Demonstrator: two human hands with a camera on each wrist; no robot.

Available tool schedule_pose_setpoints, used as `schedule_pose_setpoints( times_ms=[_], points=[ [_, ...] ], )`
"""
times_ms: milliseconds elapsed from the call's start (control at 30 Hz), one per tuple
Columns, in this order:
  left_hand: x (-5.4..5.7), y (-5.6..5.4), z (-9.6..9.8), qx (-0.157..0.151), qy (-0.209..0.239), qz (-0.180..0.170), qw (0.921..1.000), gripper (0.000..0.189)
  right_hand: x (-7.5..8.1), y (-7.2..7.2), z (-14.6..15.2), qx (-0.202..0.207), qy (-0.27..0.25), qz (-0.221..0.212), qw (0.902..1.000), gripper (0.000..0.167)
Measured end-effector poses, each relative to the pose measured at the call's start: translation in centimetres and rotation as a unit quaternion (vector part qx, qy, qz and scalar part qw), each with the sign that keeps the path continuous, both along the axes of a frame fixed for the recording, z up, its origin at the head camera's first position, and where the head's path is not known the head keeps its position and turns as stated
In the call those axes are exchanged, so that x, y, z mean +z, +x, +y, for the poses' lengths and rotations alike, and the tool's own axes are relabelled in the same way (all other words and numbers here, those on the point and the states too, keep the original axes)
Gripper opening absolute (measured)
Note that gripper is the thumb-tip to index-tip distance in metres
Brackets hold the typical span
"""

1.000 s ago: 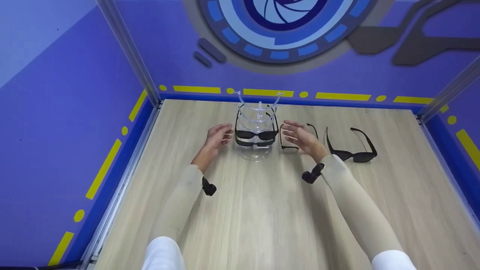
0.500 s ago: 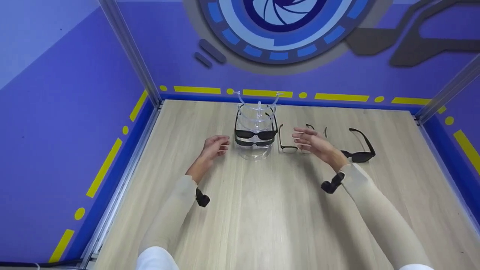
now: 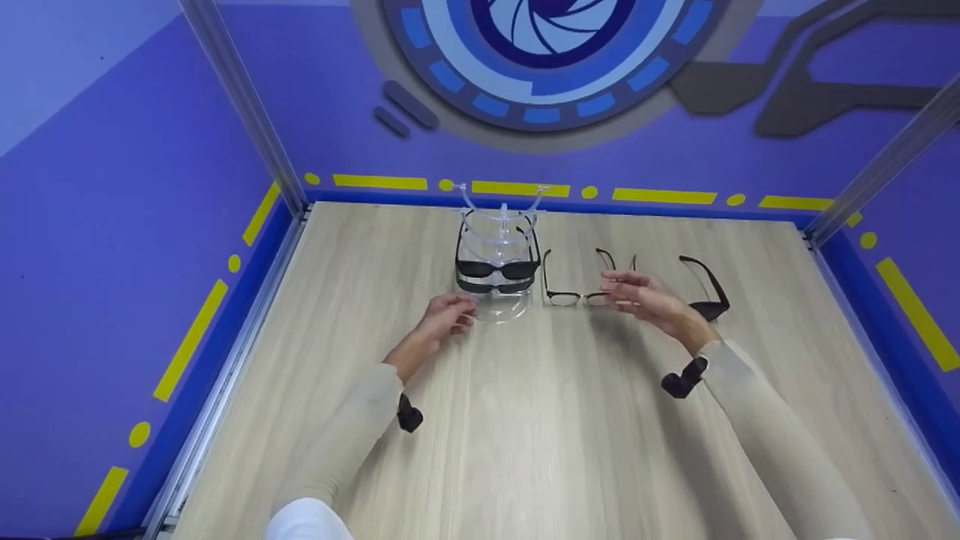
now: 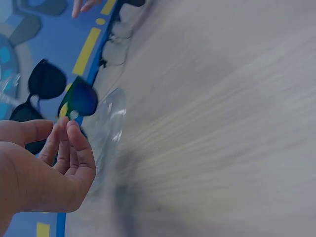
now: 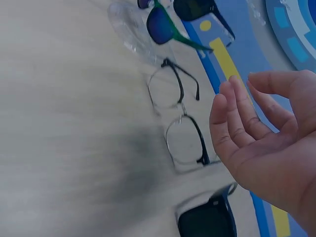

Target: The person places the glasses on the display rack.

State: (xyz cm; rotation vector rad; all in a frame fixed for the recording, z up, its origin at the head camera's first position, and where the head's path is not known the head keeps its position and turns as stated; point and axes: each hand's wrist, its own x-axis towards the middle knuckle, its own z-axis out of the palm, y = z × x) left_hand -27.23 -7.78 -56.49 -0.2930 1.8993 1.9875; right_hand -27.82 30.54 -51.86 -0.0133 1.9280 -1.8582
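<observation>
A clear display stand (image 3: 504, 214) carries two pairs of dark sunglasses, an upper pair (image 3: 476, 269) and a lower pair (image 3: 516, 287). My left hand (image 3: 448, 318) is by the left side of the stand's round base, fingers loosely bent and holding nothing. Whether its fingertips touch the base, I cannot tell. My right hand (image 3: 651, 303) hovers over the right part of the thin-rimmed eyeglasses (image 5: 179, 84), fingers relaxed with nothing between them. Further right lie dark sunglasses (image 3: 711, 309), partly hidden in the head view by that hand.
The wooden table (image 3: 510, 420) meets a blue printed back wall (image 3: 330, 127) just behind the stand. A blue side panel (image 3: 112, 300) with a metal rail bounds the left side. A metal post (image 3: 885, 165) marks the far right corner.
My right hand has moved right from beside the stand to above the eyeglasses. My left hand dropped back from beside the sunglasses, then moved right towards the stand's base. The glasses stay put.
</observation>
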Motion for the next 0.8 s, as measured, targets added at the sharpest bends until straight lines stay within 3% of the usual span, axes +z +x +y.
schedule_pose_setpoints(
  times_ms=[167,533,667,800],
  points=[
    [-1.0,0.5,2.6,-0.03,-0.001,0.003,0.9995,0.013,-0.5,0.3,1.7,-0.006,0.032,0.011,0.9994,0.05],
    [-1.2,-0.1,7.0,-0.063,0.004,-0.008,0.998,0.02,-1.4,0.8,3.5,-0.029,-0.005,0.006,0.9995,0.057],
    [-1.3,-0.2,8.5,-0.061,0.006,-0.005,0.9981,0.022,-1.6,1.0,4.0,-0.036,-0.006,0.003,0.9993,0.058],
    [-1.5,-0.2,10.1,-0.024,0.013,0.009,0.9996,0.024,-1.9,1.2,4.4,-0.041,-0.007,-0.001,0.9991,0.058]
  ],
)
